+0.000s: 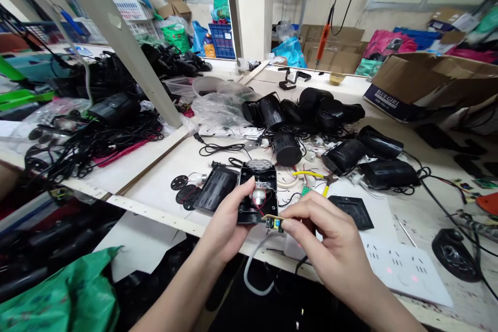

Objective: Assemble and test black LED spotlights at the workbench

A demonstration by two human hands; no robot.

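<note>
My left hand (229, 220) grips a black plastic housing (244, 212) at its left side, above the bench's front edge. The housing is open toward me, with a silvery motor (259, 196) and thin wires inside and a clear faceted lens (259, 165) at its far end. Between thumb and fingers, my right hand (324, 231) pinches a small circuit board (275, 220) by its right edge. Blue and black parts sit on the board's underside, and a red wire runs from it into the housing. A black shell (218, 189) lies just left of the housing.
Yellow-handled pliers (311, 174) lie behind my right hand, near several black housings (344, 155). A white power strip (408, 270) and a round black part (455, 254) are at right. A cardboard box (431, 83) stands farther back. An orange electric screwdriver (322, 42) hangs above the bench.
</note>
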